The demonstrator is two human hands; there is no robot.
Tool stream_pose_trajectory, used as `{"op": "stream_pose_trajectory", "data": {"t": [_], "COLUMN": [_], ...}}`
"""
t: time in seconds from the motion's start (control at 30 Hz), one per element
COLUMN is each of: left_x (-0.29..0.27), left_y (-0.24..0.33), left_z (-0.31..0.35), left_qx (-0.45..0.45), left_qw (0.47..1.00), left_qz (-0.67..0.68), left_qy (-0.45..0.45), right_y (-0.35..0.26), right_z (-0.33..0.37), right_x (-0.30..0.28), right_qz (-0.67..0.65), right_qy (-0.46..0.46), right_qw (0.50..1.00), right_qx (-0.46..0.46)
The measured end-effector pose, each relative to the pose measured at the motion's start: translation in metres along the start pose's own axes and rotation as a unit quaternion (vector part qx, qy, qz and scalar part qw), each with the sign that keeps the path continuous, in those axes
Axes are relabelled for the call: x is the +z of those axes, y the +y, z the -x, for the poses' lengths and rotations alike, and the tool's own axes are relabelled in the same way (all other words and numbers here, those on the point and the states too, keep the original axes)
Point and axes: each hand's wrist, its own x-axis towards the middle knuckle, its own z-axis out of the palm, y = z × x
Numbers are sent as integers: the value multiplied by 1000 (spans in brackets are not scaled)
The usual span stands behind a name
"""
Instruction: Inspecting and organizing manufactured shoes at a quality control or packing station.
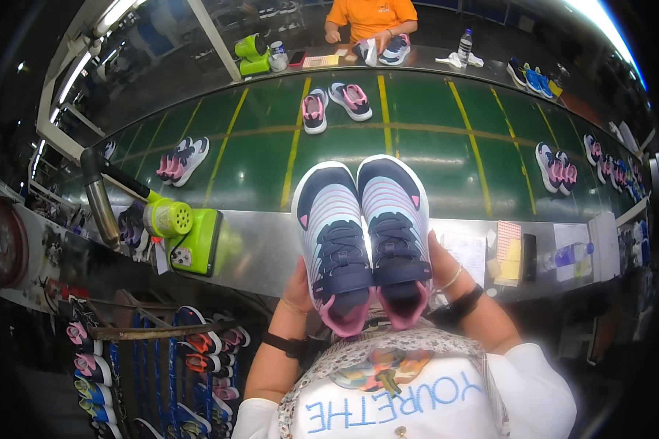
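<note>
Close in front of me I hold up a pair of sneakers, side by side with toes pointing away. They are navy, white and light blue with thin pink stripes, pink linings and navy straps. My left hand is closed on the outer side of the left sneaker. Against the outer side of the right sneaker, my right hand is closed too. The shoes hide most of my fingers. The two shoes touch or nearly touch along their inner sides.
A green conveyor belt carries more pairs, including one pair at centre. On the metal ledge sit a lime-green heat blower, papers and a bottle. A shoe rack stands lower left. Across the belt, a person handles a shoe.
</note>
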Motion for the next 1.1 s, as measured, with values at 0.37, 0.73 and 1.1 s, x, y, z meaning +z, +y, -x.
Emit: {"op": "stream_pose_trajectory", "data": {"t": [0.37,0.73,1.1], "left_x": [34,47,60], "left_y": [38,43,46], "left_z": [21,11,0], "left_qx": [11,52,51], "left_qw": [985,915,939], "left_qz": [-173,-389,-337], "left_qy": [-16,94,39], "right_y": [-32,-47,-44], "right_z": [17,17,11], "right_x": [9,51,44], "right_qz": [223,503,389], "right_qy": [33,115,123], "right_qw": [974,855,912], "right_qx": [-8,-55,-52]}}
